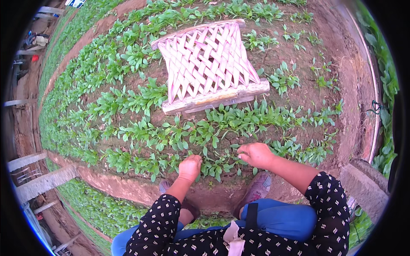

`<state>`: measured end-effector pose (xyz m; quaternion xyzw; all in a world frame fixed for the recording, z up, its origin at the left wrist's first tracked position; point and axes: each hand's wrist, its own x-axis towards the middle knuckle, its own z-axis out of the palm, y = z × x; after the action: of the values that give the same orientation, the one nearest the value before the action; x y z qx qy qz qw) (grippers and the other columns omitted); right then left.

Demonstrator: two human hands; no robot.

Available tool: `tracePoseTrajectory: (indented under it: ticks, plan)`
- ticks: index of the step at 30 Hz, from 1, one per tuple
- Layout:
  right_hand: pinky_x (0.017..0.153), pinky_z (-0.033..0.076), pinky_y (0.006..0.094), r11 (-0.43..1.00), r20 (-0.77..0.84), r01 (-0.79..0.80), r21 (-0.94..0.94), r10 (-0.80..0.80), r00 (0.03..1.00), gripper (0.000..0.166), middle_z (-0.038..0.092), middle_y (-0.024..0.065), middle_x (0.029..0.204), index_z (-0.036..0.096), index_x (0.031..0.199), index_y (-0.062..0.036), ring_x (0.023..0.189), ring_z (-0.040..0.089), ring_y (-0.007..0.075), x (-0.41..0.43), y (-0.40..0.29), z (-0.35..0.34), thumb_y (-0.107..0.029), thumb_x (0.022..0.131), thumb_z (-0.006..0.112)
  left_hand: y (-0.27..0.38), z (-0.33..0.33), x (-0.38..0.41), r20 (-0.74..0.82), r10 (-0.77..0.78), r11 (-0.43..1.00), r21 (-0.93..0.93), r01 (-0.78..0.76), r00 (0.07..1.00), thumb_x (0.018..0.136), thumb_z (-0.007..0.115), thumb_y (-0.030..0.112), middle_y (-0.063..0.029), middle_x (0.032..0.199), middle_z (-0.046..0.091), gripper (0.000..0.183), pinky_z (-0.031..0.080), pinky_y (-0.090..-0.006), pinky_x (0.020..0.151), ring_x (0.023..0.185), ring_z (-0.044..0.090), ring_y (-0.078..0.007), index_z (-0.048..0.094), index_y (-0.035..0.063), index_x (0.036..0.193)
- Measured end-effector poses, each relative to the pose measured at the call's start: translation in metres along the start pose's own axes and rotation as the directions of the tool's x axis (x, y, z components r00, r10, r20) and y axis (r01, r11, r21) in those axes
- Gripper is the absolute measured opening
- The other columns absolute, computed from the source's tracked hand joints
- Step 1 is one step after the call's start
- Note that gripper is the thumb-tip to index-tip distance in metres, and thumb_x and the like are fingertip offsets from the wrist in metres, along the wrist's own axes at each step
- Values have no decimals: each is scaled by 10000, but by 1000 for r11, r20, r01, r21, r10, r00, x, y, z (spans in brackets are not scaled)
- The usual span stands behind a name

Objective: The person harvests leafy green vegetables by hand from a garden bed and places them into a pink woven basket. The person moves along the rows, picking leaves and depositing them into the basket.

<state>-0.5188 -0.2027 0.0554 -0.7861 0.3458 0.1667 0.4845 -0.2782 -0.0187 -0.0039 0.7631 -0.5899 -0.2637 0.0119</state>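
Observation:
My left hand point(190, 167) is low over the nearest row of leafy seedlings point(221, 163), its fingers curled among the leaves. Whether it grips a stem is hidden. My right hand point(258, 155) reaches in from the right at the same row, thumb and fingers drawn together beside a small leaf point(235, 146). I cannot tell if anything is pinched there. Bare brown soil and small green plants lie between the two hands. Just beyond is another row of young leafy plants point(256, 116).
A low wooden stool point(211, 62) with a woven pink-white strap seat stands on the bed ahead. My shoes point(258, 188) are at the bed's near edge. Concrete posts point(48, 184) rise at left, another point(365, 188) at right. A pale pipe-like edge point(371, 70) runs along the right.

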Motion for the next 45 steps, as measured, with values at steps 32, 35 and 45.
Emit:
tracePoseTrajectory:
  ticks: [32, 35, 45]
  plan:
    - [789, 499, 468, 997, 28, -28, -70, 30, 999, 265, 686, 137, 880, 661, 1033, -125, 859, 651, 334, 2, -4, 4, -314, 866, 578, 12, 18, 10, -13, -17, 996, 88, 18, 1000, 818, 604, 233, -113, 809, 626, 163, 530, -392, 645, 738, 642, -293, 651, 77, 818]
    - [793, 499, 466, 997, 23, -40, -72, 41, 999, 260, 686, 136, 867, 662, 1033, -128, 859, 652, 331, 1, 3, 6, -308, 866, 576, 2, 3, 5, -146, -56, 992, -119, 39, 988, 814, 605, 210, -103, 794, 626, 130, 520, -381, 626, 728, 636, -299, 633, 84, 804]
    - [793, 500, 466, 996, 36, -27, -84, 30, 999, 252, 684, 134, 880, 660, 1024, -125, 871, 650, 334, 3, 4, 5, -301, 865, 579, 20, -53, -26, 245, 414, 907, -196, -374, 877, 849, 558, 191, -97, 858, 616, 162, 521, -407, 645, 748, 628, -312, 632, 101, 963]
